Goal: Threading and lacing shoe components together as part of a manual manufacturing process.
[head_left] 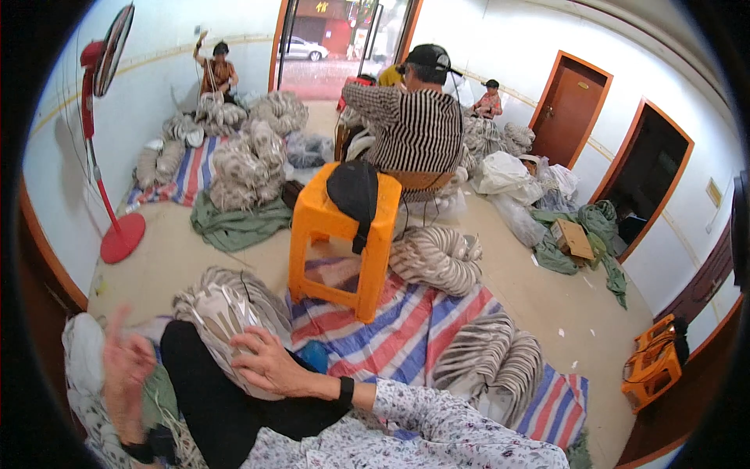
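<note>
On my dark-clothed leg (226, 406) rests a pale strappy piece (223, 313), which looks like a shoe upper. My right hand (269, 363) lies over it, fingers bent around its near side. A bundle of similar grey-beige strips (269, 301) sits right behind it. Raised at the lower left, my left hand (129, 363) is apart from the piece, smeared by motion with a finger pointing up. Whether it holds a thread cannot be made out. Near my right wrist, a small blue object (314, 356) lies on the striped sheet (375, 332).
An orange stool (344, 266) with a black bag (353, 195) stands ahead. Coiled bundles (488, 356) lie to the right and farther off. A red fan (121, 238) stands at left. Several people work beyond, one in a striped shirt (414, 129). Folded orange stools (655, 363) are at right.
</note>
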{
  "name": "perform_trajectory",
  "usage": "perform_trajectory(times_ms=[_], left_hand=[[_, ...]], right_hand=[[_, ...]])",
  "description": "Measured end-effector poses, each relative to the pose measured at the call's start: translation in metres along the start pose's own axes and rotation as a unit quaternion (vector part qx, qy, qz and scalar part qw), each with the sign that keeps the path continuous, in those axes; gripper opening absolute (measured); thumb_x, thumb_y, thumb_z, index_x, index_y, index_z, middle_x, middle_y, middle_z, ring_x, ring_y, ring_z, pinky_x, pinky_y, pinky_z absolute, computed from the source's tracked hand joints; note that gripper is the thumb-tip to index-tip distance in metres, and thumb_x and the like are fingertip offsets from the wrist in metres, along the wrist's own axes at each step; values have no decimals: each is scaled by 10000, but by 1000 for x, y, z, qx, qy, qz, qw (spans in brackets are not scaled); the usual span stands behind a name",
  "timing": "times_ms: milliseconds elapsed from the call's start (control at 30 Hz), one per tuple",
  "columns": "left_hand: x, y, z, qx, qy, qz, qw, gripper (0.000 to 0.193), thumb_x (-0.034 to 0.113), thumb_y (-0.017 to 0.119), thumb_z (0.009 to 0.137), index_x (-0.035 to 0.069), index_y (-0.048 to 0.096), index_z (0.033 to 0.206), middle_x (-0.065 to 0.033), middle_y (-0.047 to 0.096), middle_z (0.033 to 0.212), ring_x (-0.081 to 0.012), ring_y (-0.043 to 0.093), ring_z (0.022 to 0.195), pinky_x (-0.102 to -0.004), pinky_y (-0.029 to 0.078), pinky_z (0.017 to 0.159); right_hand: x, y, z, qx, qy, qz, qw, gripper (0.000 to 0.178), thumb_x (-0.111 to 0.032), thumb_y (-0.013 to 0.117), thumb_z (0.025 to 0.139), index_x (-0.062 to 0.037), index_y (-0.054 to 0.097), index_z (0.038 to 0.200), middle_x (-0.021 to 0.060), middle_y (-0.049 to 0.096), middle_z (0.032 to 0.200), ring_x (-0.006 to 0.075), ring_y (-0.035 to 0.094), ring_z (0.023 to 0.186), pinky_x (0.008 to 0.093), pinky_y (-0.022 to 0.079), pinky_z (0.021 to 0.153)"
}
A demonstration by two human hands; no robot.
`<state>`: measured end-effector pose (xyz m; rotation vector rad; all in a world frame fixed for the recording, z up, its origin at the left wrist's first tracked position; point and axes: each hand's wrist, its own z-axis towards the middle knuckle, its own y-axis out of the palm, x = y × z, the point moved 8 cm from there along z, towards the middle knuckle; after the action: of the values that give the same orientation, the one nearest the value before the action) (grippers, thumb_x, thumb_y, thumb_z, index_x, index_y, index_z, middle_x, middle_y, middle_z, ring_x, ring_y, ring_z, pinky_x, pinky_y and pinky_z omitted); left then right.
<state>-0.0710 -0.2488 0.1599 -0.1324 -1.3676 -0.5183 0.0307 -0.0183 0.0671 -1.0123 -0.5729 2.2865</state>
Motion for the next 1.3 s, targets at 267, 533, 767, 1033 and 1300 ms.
perform_trajectory(times_ms=[267,533,767,1033,1300], left_hand=[[-3,3,0,-7,22,-22,999,759,352,733,863,9,406,1456,35,528,817,-29,486,685,-139,384,584],[-97,25,-43,-3,-204,-38,978,303,145,654,929,-27,629,1177,-47,658,880,-98,629,737,-190,517,660],[-104,13,-44,6,-172,-101,980,283,109,641,954,-46,625,1190,-42,654,897,-87,634,753,-176,516,658],[-108,13,-42,3,-161,-135,978,276,93,636,957,-60,614,1185,-44,651,893,-74,631,747,-160,531,659],[-111,8,-41,11,-157,-136,978,261,85,630,958,-55,617,1177,-44,643,879,-72,620,728,-158,522,647]], right_hand=[[-3,4,0,2,-21,-1,1000,190,-191,635,864,-102,660,1030,103,485,1340,397,370,1329,543,364,1010],[4,4,-8,-4,-12,-16,1000,203,-193,629,866,-116,659,1051,102,487,1350,405,368,1333,558,381,998],[-4,0,0,-3,-21,-19,1000,194,-183,625,862,-106,652,1037,102,491,1329,390,397,1296,549,390,996],[-1,2,-3,5,-24,-16,1000,184,-184,631,864,-106,654,1030,99,491,1330,387,396,1295,547,380,1001],[0,2,-4,5,-20,-16,1000,168,-184,628,875,-100,656,1018,98,486,1339,389,381,1309,545,380,997]])
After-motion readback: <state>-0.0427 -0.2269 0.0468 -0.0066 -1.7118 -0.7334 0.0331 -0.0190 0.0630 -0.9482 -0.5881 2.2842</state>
